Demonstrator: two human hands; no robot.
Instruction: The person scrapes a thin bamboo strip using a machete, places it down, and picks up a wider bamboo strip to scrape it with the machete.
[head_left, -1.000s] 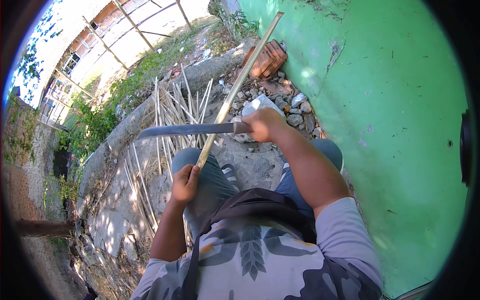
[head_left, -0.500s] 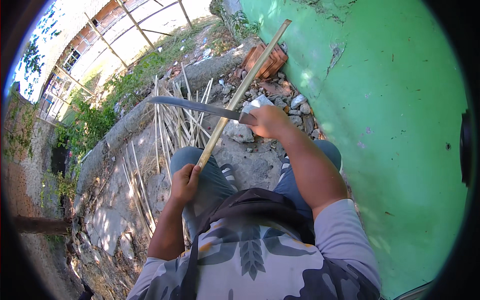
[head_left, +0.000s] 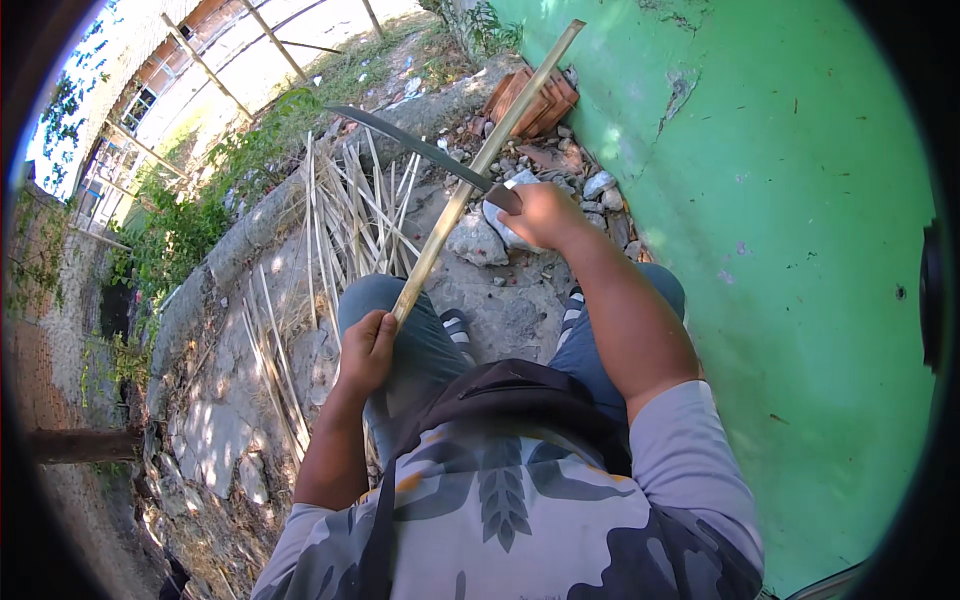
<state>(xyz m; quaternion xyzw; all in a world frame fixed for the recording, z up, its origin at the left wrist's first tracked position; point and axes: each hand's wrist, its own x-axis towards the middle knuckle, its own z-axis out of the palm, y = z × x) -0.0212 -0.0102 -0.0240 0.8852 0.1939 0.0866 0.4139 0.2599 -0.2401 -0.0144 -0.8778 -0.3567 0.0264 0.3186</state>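
Note:
My left hand (head_left: 368, 350) is closed round the near end of a long, pale bamboo strip (head_left: 456, 205), which slants up and away to the right. My right hand (head_left: 545, 216) grips the handle of a machete (head_left: 430, 152), most of the handle being hidden by the fingers. The long dark blade points to the far left and crosses the strip around its middle. Whether the edge touches the strip or passes just above it, I cannot tell.
Several thin split strips (head_left: 350, 215) lie in a loose pile at the left, with more strips (head_left: 275, 370) nearer me. Stones (head_left: 476, 240) and stacked clay tiles (head_left: 540, 103) lie ahead. A green wall (head_left: 780, 250) rises close on the right. A low concrete kerb (head_left: 255, 222) runs along the left.
The machete's tip has swung farther away and a little right, so the blade slopes more steeply. My right hand has moved slightly nearer the wall. The strip has tilted slightly upright.

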